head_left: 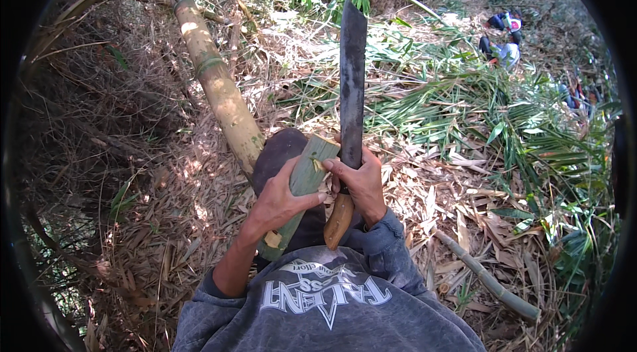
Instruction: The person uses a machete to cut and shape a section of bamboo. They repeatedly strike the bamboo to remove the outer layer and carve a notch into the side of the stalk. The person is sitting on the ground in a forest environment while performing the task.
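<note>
A long bamboo pole (219, 86) lies at the left. A short green bamboo piece (302, 186) is gripped by the left hand (279, 199); the machete (352, 100) handle is clenched in the right hand (361, 183), its blade apparently resting on the piece's top. Strokes are best kept short and directed away from the fingers.

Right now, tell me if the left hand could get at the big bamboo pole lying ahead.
Probably not at once: the left hand is wrapped around a cut bamboo piece. The bamboo pole lies close ahead with nothing between.
</note>
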`<state>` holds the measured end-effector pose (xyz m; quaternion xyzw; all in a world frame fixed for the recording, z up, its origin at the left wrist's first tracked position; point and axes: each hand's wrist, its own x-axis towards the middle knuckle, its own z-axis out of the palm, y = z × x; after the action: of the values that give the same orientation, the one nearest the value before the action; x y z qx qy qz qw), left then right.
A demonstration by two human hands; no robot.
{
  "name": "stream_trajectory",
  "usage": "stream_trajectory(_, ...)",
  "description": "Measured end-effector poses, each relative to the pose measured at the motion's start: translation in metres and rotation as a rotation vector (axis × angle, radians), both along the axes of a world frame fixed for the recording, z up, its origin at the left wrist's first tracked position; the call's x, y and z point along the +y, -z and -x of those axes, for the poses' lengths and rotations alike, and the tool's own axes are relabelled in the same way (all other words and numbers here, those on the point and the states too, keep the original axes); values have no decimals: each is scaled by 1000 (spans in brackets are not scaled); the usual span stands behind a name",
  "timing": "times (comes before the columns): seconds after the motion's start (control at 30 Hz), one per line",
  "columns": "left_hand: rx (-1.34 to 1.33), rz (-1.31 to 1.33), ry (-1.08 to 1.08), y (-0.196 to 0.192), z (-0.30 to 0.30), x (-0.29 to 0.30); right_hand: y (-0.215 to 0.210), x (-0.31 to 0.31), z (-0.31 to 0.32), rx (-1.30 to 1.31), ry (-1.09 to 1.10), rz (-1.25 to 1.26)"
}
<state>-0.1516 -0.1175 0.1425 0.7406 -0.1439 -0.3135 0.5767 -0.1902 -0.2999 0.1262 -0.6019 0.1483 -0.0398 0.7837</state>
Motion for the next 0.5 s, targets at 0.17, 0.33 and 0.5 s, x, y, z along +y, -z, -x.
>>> stream_trajectory(0.17,-22,-1,-14,10,0,-2,-1,1,0,17,23,-17)
stream_trajectory(0.33,-9,10,-32,17,-2,0,3,4,-1,43,29,-65)
stream_trajectory(0.5,-12,-15,-14,29,-10,-3,3,4,-1,38,31,-29)
